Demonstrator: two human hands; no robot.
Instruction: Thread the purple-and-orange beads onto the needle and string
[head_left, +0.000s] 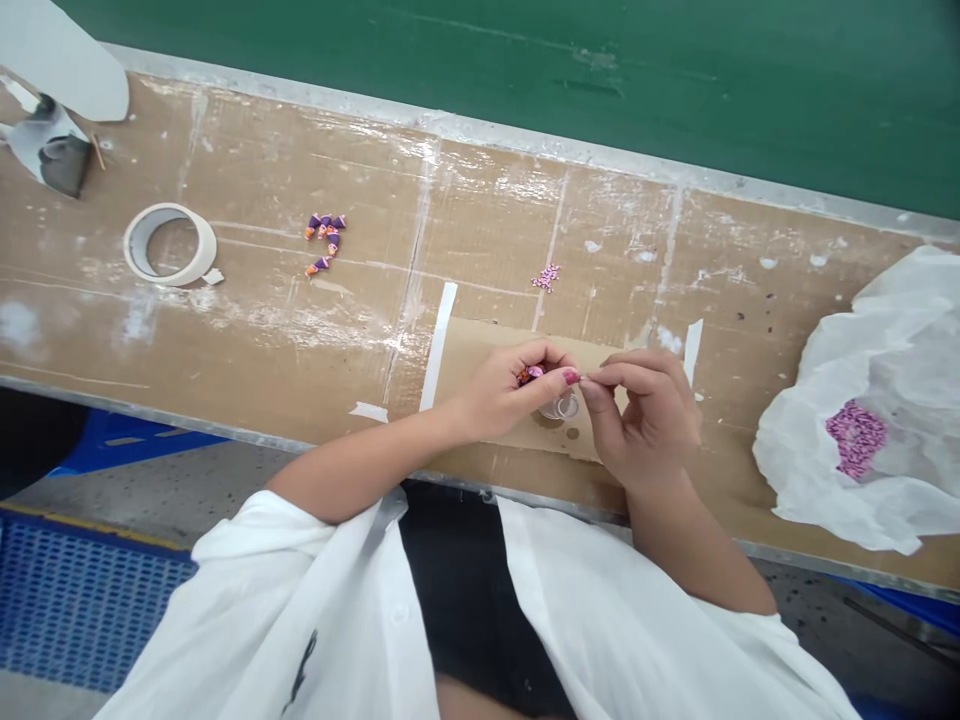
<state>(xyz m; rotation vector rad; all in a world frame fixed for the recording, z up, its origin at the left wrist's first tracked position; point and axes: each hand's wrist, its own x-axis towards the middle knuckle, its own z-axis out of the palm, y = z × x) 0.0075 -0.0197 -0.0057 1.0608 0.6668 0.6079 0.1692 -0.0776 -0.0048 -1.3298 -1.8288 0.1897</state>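
My left hand [510, 393] is curled closed around small orange and purple pieces [529, 374] at the near edge of the cardboard-covered bench. My right hand [645, 412] meets it fingertip to fingertip in a pinch; what it pinches is too small to make out. Just beneath the fingertips a small clear round container [561, 408] rests on a taped-down cardboard patch [480, 350]. A little pile of pink beads [547, 277] lies beyond the hands.
Several finished orange-and-purple cone pieces [325, 238] lie at mid-left, near a roll of masking tape [170, 244]. A white plastic bag [870, 400] holding pink beads [856, 438] sits at the right. A grey tool [54, 152] lies far left. A blue crate [67, 600] stands below the bench.
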